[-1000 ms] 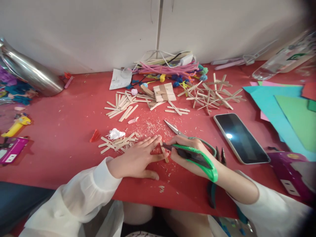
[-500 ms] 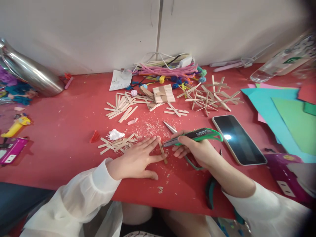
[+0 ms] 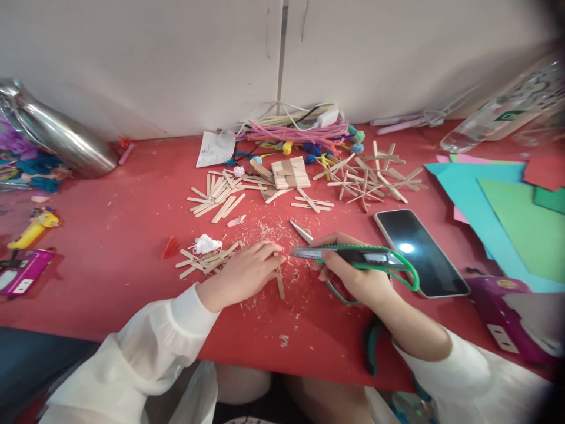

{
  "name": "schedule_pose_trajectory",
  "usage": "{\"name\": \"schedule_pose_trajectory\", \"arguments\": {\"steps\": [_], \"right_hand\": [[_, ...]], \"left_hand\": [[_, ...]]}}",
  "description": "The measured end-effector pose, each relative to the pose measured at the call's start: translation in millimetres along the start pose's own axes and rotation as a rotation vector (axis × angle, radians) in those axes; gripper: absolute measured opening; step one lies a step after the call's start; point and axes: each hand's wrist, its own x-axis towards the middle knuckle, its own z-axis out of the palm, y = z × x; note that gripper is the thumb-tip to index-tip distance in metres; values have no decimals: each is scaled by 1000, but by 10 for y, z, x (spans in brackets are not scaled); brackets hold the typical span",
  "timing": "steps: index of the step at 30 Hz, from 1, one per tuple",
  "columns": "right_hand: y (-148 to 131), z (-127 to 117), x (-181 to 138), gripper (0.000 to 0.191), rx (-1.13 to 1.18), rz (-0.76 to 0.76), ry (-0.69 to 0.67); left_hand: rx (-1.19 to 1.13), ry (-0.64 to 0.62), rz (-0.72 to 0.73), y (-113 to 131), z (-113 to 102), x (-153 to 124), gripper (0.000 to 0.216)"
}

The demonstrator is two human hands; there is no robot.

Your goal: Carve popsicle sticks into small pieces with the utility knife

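Observation:
My right hand [image 3: 359, 277] is closed round a green and black utility knife [image 3: 371, 257], its blade end pointing left toward my other hand. Against the red table, my left hand [image 3: 247, 274] has its fingers drawn together on a short wooden craft stick [image 3: 281, 284]. The stick's lower part shows below the fingertips; its upper end is hidden. The knife tip is close to those fingertips, apart from the visible part of the stick. Scissors [image 3: 301, 231] lie partly under my right hand. Wood shavings [image 3: 269, 228] are scattered around.
Loose craft sticks [image 3: 216, 191] lie in several piles, beside a banded bundle [image 3: 291, 172]. At the right are a phone [image 3: 421, 253], coloured paper [image 3: 481, 188] and a purple device [image 3: 503, 312]. A steel flask [image 3: 66, 132] stands left; pipe cleaners [image 3: 295, 132] lie along the wall.
My left hand has gone from spread flat to fingers drawn together on the stick. The knife has turned flatter, and its tip has come away from the stick.

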Motion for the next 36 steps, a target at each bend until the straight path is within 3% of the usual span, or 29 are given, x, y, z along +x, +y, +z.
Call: {"name": "schedule_pose_trajectory", "arguments": {"steps": [5,10,13,16,23,36], "right_hand": [[36,-20,-31,21,-95,-45,-25],[-3,-13,-23,21,-147,-86,-46],[-27,-1,-26,17,-192,-116,-73],[-34,5,-37,13,-253,-152,-89],[-66,45,-34,14,-343,-208,-126],[-115,62,-116,13,-440,-315,-114]], "left_hand": [[15,-35,-147,-26,-10,-6,28],[-128,-57,-256,4,19,-48,40],[-259,-44,-189,0,-2,-51,34],[-328,-14,-78,-58,-40,-52,13],[-275,-57,-37,-110,25,-38,61],[-163,13,-172,135,200,-1,72]]}}
